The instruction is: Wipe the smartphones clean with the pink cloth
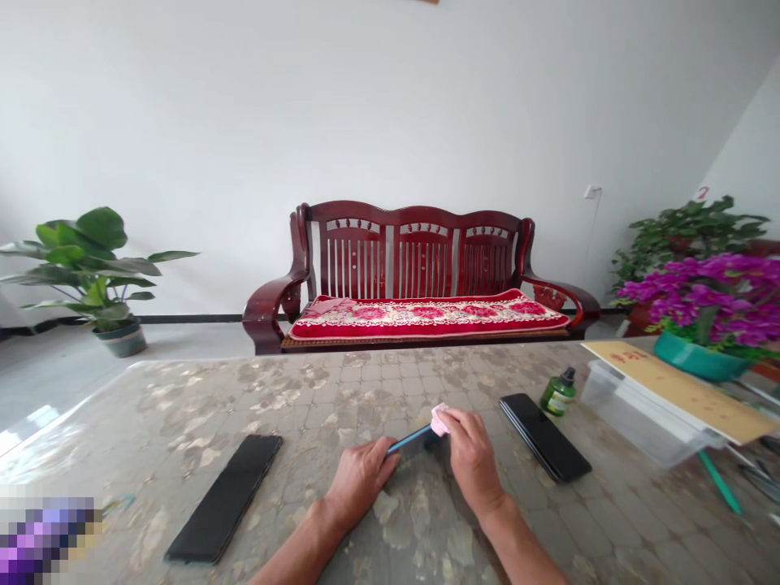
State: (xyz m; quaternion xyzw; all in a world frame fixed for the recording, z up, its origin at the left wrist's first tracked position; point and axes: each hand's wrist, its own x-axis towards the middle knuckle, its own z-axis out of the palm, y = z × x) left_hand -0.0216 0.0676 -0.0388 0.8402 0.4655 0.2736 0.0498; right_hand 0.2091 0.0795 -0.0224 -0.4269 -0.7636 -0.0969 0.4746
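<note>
Over the middle of the table, my left hand (361, 475) grips the near end of a blue-edged phone (409, 439). The phone is tilted and seen nearly edge-on, so its faces hardly show. My right hand (472, 455) is closed on a small pink cloth (439, 418), pinched against the phone's far end. Left of my hands lies a black phone (225, 500), face up. To the right, phones (545, 437) lie stacked, and a small green bottle (558, 393) with a black cap stands just beyond them.
A patterned cover spreads over the table (183, 414). At the right are a clear plastic box (639, 414), a tan board (676, 390), a teal pot (700, 357) of purple flowers and a green pen (720, 481). A wooden bench (423, 244) stands behind the table.
</note>
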